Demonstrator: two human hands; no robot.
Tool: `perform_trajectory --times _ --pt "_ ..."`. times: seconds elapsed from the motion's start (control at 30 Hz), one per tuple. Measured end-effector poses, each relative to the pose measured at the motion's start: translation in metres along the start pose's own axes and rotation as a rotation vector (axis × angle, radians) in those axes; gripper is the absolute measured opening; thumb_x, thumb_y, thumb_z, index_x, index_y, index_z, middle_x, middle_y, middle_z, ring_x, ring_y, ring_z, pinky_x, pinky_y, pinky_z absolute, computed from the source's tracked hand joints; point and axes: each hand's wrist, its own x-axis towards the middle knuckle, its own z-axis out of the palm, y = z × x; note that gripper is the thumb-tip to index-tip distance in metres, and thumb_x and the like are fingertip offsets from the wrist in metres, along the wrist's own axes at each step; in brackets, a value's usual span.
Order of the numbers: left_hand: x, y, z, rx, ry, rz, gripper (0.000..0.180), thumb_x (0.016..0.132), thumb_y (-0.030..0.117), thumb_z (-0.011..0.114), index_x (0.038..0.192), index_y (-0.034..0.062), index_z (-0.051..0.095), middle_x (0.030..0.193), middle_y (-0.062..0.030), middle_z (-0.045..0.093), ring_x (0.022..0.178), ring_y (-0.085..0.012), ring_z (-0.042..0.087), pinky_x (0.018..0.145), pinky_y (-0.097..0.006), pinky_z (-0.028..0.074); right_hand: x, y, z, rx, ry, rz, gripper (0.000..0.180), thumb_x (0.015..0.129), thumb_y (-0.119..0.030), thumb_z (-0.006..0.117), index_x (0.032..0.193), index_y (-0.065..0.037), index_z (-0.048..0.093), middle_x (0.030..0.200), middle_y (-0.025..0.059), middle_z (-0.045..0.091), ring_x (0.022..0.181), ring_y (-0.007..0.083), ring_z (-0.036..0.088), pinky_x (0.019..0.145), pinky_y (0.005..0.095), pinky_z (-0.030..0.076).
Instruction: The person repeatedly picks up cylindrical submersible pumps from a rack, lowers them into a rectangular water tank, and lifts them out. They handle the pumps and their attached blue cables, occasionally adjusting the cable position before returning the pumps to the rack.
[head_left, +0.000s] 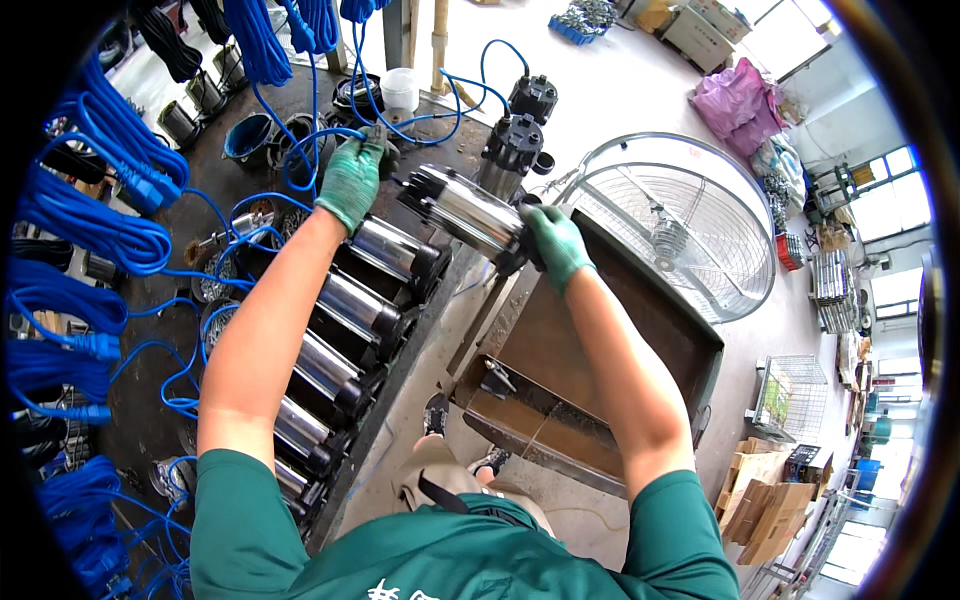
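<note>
My right hand (558,242), in a green glove, is wrapped round the black end of a shiny steel pump (472,212). The pump is held tilted in the air beyond the bench edge, its other black end toward my left hand. My gloved left hand (352,182) is closed on a dark part (378,142) above the bench; its shape is mostly hidden by the fingers. A blue cable (340,132) runs up to that hand. Below my left forearm, several similar steel pumps (350,305) lie side by side along the bench edge.
Two upright pumps (515,145) stand at the bench's far corner. Coiled blue cables (95,235) hang on the left. Bowls of small parts (215,275) and a white cup (400,90) are on the bench. A large fan (670,225) and a brown metal tray (560,350) stand to the right.
</note>
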Motion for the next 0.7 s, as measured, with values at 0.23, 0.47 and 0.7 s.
perform_trajectory --times 0.23,0.47,0.7 --pt "0.067 -0.033 -0.065 0.702 0.183 0.151 0.042 0.108 0.043 0.056 0.1 0.0036 0.068 0.079 -0.0161 0.068 0.067 -0.0295 0.064 0.066 -0.04 0.05 0.104 0.006 0.091 -0.046 -0.022 0.055 0.056 0.094 -0.046 0.068 0.127 0.0 0.068 0.106 0.0111 0.074 0.084 0.0215 0.066 0.08 0.0368 0.053" --pt "0.04 -0.111 -0.107 0.535 0.153 -0.181 0.044 0.108 0.045 0.055 0.12 0.0053 0.068 0.094 -0.0162 0.071 0.082 -0.0283 0.064 0.079 -0.041 0.051 0.139 0.028 0.114 -0.392 -0.006 -0.039 0.062 0.096 -0.058 0.061 0.118 -0.001 0.075 0.111 0.019 0.076 0.102 0.0298 0.072 0.092 0.0389 0.053" --pt "0.018 -0.092 -0.086 0.394 0.08 -0.246 0.033 0.109 0.041 0.057 0.12 0.0114 0.07 0.083 0.0006 0.063 0.072 -0.0093 0.05 0.067 -0.03 0.047 0.124 0.025 0.093 -0.372 -0.115 0.005 0.065 0.097 -0.062 0.057 0.119 -0.003 0.075 0.114 0.0177 0.076 0.108 0.0301 0.071 0.099 0.0398 0.051"
